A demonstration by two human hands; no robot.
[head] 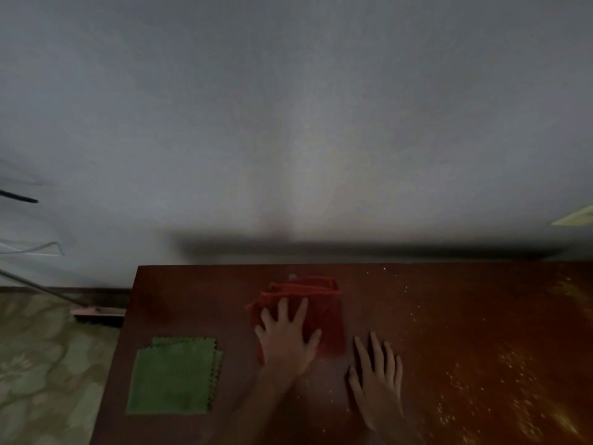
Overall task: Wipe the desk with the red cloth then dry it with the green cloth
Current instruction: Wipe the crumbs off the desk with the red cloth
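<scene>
The red cloth (324, 316) lies bunched near the far middle of the dark wooden desk (449, 316). My left hand (285, 338) presses flat on its near-left part, fingers spread. My right hand (378, 377) rests palm down on the bare desk just right of the cloth, fingers apart and holding nothing. The green cloth (173, 377) lies folded flat near the desk's left edge, apart from both hands. Pale specks are scattered over the desk's right half (500, 380).
A grey wall (288, 123) rises right behind the desk's far edge. Left of the desk lies patterned floor (41, 364) with a broom head (96, 314) against the wall. The scene is dim and blurred.
</scene>
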